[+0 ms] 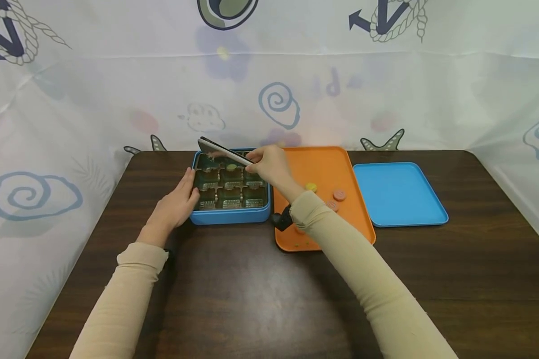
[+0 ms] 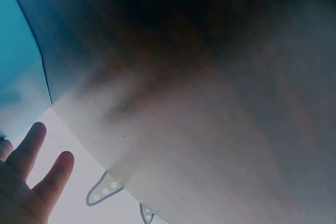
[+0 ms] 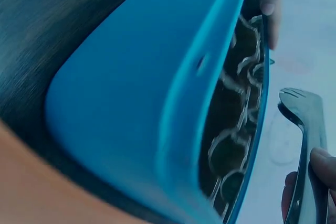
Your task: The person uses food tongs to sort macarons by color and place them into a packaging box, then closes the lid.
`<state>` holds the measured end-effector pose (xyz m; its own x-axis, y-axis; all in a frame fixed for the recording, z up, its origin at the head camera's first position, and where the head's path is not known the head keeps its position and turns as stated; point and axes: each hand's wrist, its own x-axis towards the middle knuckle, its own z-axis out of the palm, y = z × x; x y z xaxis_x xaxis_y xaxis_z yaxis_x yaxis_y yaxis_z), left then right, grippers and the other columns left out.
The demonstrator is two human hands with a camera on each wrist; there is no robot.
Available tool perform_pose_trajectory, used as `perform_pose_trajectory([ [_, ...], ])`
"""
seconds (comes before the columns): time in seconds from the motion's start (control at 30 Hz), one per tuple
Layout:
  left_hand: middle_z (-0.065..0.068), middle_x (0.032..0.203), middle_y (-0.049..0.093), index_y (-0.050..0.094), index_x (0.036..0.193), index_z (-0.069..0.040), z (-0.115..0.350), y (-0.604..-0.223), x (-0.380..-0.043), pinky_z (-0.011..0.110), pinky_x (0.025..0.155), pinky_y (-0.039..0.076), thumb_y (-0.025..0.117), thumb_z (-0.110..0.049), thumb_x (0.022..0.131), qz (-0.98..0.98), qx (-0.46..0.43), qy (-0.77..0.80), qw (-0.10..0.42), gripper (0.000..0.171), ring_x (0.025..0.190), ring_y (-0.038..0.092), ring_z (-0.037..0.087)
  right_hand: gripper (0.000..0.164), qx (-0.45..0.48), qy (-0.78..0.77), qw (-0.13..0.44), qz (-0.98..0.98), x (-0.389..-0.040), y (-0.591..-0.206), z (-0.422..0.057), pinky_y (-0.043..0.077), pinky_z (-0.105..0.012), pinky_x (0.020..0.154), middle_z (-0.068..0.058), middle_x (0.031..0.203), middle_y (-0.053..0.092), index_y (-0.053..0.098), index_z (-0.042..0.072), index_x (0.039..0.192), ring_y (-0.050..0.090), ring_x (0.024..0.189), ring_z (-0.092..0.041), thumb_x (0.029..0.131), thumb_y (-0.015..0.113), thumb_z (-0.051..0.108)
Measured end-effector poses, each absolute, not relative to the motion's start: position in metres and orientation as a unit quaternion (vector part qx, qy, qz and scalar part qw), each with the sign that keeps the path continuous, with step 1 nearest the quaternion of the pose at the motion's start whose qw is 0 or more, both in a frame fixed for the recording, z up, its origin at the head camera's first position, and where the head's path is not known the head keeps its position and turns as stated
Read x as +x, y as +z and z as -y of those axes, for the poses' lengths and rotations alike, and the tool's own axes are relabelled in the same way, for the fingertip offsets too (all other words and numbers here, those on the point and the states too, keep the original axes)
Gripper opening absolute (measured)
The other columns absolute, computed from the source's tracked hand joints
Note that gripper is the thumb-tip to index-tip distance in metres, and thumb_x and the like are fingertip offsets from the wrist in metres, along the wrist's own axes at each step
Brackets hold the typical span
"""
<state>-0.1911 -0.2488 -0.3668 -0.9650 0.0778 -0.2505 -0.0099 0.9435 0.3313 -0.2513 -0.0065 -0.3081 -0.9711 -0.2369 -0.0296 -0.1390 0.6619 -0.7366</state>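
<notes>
In the head view my right hand (image 1: 271, 167) grips a pair of metal tongs (image 1: 224, 150) above the back of a blue box (image 1: 231, 216). The right wrist view shows the fork-like tip of these tongs (image 3: 296, 98), with thumb and fingers around the handle. A dark tray (image 1: 230, 180) divided into several compartments fills the box. One round yellow-green piece (image 1: 231, 167) shows in the tray, below the tongs. My left hand (image 1: 172, 204) rests against the box's left side, its fingers along the rim.
An orange tray (image 1: 314, 159) stands right beside the box under my right forearm. On it lie a yellow disc (image 1: 311, 187) and pink discs, one a pink disc (image 1: 339, 195) on the right. Further right is a flat blue tray (image 1: 400, 194). A patterned white curtain hangs behind the table.
</notes>
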Motion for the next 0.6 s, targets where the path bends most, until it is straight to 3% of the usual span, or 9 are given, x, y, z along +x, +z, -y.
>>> perform_pose_trajectory([
  [0.07, 0.007, 0.162, -0.011, -0.013, 0.153, -0.015, 0.249, -0.367, -0.191, 0.069, 0.105, 0.028, 0.014, -0.04, 0.103, -0.977, 0.019, 0.168, 0.129, 0.063, 0.132, 0.037, 0.05, 0.03, -0.099, -0.39, 0.062, -0.913, -0.251, -0.308, 0.011, 0.049, -0.028, 0.064, -0.004, 0.108, 0.073, 0.072, 0.016, 0.114, 0.066, 0.096, -0.02, 0.084, 0.073, 0.019],
  [0.13, 0.007, 0.162, -0.011, -0.014, 0.153, -0.015, 0.249, -0.368, -0.192, 0.069, 0.105, 0.028, 0.014, -0.04, 0.102, -0.977, 0.02, 0.17, 0.127, 0.063, 0.132, 0.038, 0.05, 0.03, -0.097, -0.385, 0.059, -0.916, -0.25, -0.308, 0.015, 0.044, -0.026, 0.062, -0.004, 0.11, 0.072, 0.072, 0.017, 0.115, 0.066, 0.097, -0.019, 0.085, 0.073, 0.02],
  [0.33, 0.007, 0.162, -0.01, -0.013, 0.154, -0.015, 0.248, -0.368, -0.191, 0.069, 0.105, 0.028, 0.015, -0.039, 0.103, -0.977, 0.021, 0.17, 0.124, 0.063, 0.133, 0.037, 0.049, 0.033, -0.097, -0.398, 0.058, -0.91, -0.249, -0.311, 0.02, 0.053, -0.031, 0.083, -0.006, 0.115, 0.071, 0.07, 0.013, 0.117, 0.065, 0.104, -0.021, 0.085, 0.072, 0.017],
  [0.5, 0.008, 0.162, -0.01, -0.013, 0.153, -0.015, 0.248, -0.366, -0.191, 0.069, 0.106, 0.027, 0.015, -0.039, 0.103, -0.978, 0.021, 0.167, 0.125, 0.063, 0.136, 0.033, 0.048, 0.036, -0.086, -0.398, 0.056, -0.911, -0.251, -0.314, 0.016, 0.051, -0.032, 0.074, -0.005, 0.119, 0.07, 0.069, 0.015, 0.12, 0.066, 0.102, -0.021, 0.084, 0.073, 0.019],
  [0.6, 0.008, 0.162, -0.01, -0.013, 0.153, -0.014, 0.248, -0.366, -0.191, 0.069, 0.107, 0.027, 0.015, -0.039, 0.103, -0.978, 0.021, 0.166, 0.127, 0.063, 0.137, 0.031, 0.048, 0.038, -0.09, -0.404, 0.05, -0.909, -0.253, -0.314, 0.012, 0.053, -0.033, 0.078, -0.007, 0.12, 0.069, 0.068, 0.013, 0.121, 0.066, 0.104, -0.023, 0.084, 0.073, 0.018],
])
